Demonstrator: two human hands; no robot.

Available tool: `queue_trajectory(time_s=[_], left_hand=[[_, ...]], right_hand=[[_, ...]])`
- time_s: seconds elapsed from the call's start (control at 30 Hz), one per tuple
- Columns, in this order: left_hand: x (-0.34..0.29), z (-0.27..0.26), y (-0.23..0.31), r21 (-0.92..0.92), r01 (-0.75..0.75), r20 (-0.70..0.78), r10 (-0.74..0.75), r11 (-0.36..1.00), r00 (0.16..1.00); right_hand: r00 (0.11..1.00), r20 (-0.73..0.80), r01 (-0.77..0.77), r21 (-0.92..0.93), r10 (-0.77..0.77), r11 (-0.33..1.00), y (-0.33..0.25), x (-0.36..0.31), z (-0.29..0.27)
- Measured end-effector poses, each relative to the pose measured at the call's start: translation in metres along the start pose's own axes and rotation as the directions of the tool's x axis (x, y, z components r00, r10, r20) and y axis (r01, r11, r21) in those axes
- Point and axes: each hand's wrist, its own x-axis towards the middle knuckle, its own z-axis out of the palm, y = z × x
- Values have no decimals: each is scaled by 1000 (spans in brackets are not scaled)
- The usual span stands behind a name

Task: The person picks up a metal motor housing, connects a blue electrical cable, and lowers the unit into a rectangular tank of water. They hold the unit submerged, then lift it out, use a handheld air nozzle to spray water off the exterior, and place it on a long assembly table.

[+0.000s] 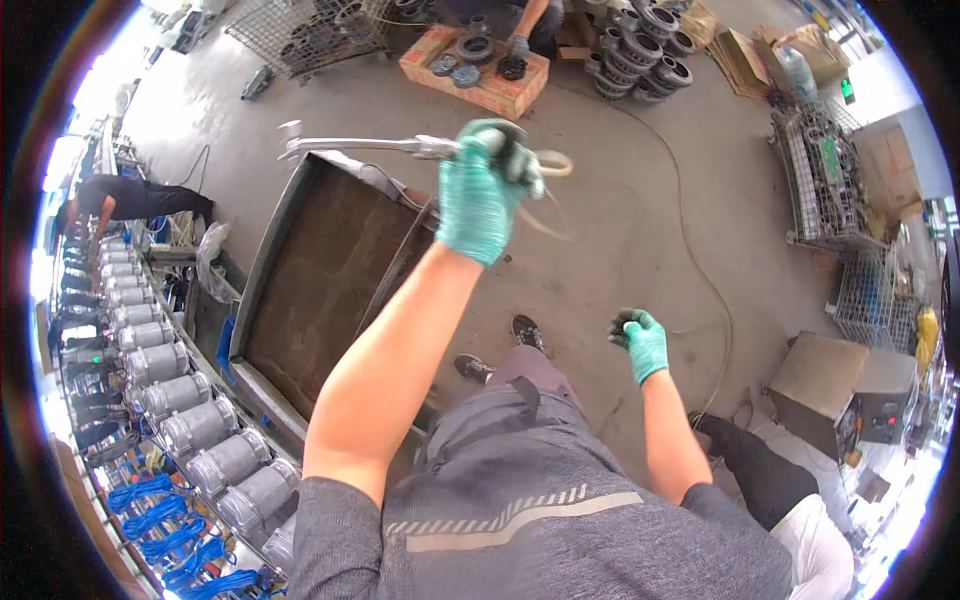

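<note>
My left hand (482, 195), in a green glove with dark fingertips, is raised in front of me and closed round a slim silver metal wand (385, 145). The wand points left and ends in a small T-shaped head, blurred by motion. A pale hose (553, 163) loops out on the other side of the fist; where it joins the wand is hidden. Lower down at my right side, my right hand (642, 345) wears the same kind of glove. Its fingers are loosely bent and apart, with nothing seen in them. Below the wand stands a brown-topped metal table (325, 255) with a raised rim.
Grey motors (225, 460) line a conveyor on the left, beside blue cable coils (150, 530). A person (140, 200) bends over its far end. Another person's gloved hand (518, 46) works at an orange crate (500, 95). A thin hose (690, 250) crosses the floor. A person sits close behind right.
</note>
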Motion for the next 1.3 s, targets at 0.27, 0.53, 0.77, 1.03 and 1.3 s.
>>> queue_trajectory(time_s=[0.27,0.53,0.77,1.03,1.3], left_hand=[[-40,-34,-106,494,165,115,-252,854,961],[-73,-84,-87,965,-162,219,-289,208,932],[-196,-139,33,939,290,-206,-370,186,906],[-489,-210,20,500,401,-817,263,768,514],[-616,-161,-68,246,185,-966,257,952,-38]], right_hand=[[335,329,834,-540,-883,115,-146,-84,120],[363,764,923,-374,-533,92,-137,-40,214],[432,832,831,-517,-347,-204,-97,33,265],[677,735,731,-677,-29,-84,-60,119,297],[826,545,510,-830,141,224,-50,117,298]])
